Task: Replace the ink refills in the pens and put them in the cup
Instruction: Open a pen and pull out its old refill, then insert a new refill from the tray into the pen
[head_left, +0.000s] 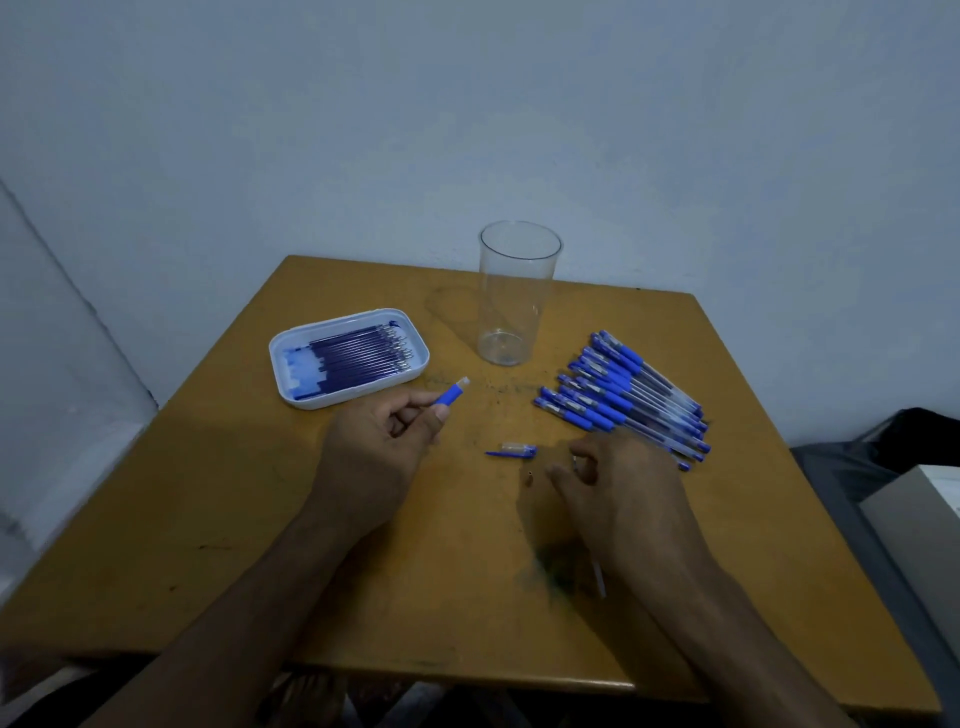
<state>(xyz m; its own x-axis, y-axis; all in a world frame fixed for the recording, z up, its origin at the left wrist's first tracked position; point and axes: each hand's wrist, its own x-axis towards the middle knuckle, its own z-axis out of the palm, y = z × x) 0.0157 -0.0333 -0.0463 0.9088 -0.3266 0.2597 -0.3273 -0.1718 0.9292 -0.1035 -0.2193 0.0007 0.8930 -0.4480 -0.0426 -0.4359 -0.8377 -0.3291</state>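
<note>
pen barrel (451, 396) pinched in the left hand (371, 457), blue grip end poking out toward the refill tray, rest of the body hidden in curled fingers. light, stiff plastic, smooth on the clear shaft; best held on the rubbery blue grip to keep from slipping. loose cap (513, 450) lying on the tabletop (218, 545) just between the two hands, tiny and easy to flick away. right hand (618, 493) low over the tabletop beside the cap, fingers curled round a thin pale stick that shows below the wrist, probably the pulled refill, though blurred; bends easily, so worth pinching near the tip end. small dark speck just left of its fingers, too small to name. fresh refills (363, 349) laid side by side in the white tray (291, 384), far left of the barrel; slender, flexible, likely inky at the tips. heap of capped pens (623, 396) to the right, fanned and touching. clear cup (511, 296) upright at the far edge, nothing in it, light enough to tip if knocked
</note>
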